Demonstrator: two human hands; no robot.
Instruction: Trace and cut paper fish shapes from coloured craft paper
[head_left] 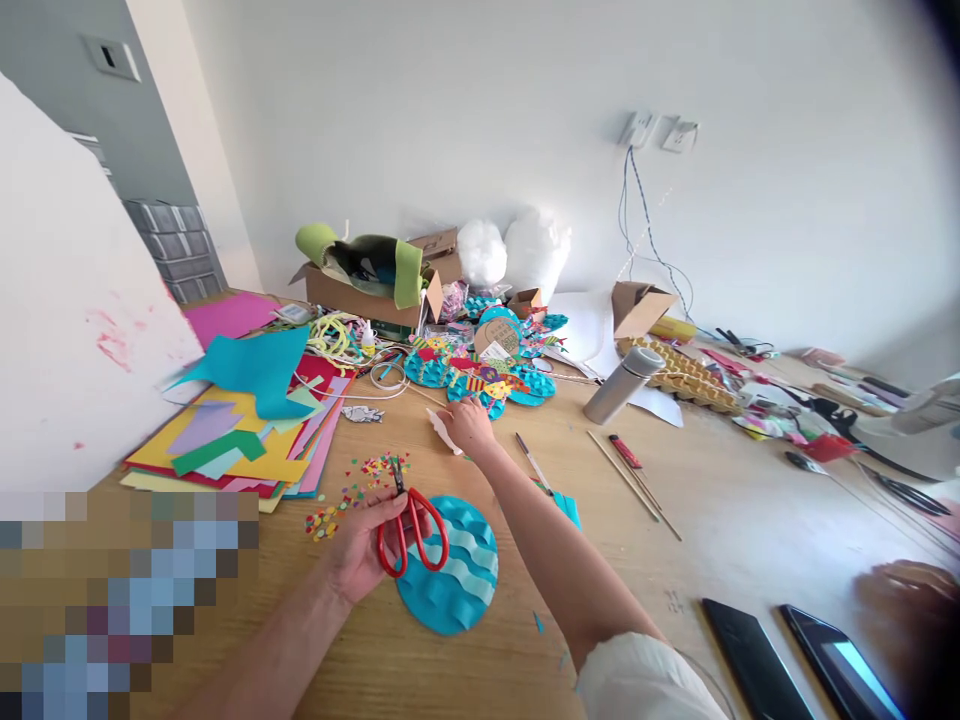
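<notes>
At the far left of the surface [465, 680], an open cardboard box [360, 300] holds rolled green material [407, 275] and something dark, which rises above its rim. A small brown box [527, 303] stands to its right among craft pieces; its contents cannot be made out. Farther right, another cardboard box [637, 308] has a flap raised, its inside hidden. A silver bottle [622, 387] stands nearer, and a small glue bottle [367, 338] is beside coiled yellow-green cord [330, 340].

The left hand [367, 540] has its fingers closed around the red-handled scissors [415, 522], pinching them near the pivot, with the blades pointing far and the loops near. The scissors are above the left edge of a blue disc [457, 570] with pale wavy strips; loose confetti [322, 520] lies to the left.

The right hand [470, 427] reaches far, its fingers bent at the near edge of the decorated blue pieces [487, 375], just beside a white scrap [444, 432]; whether they pinch anything, I cannot tell.
</notes>
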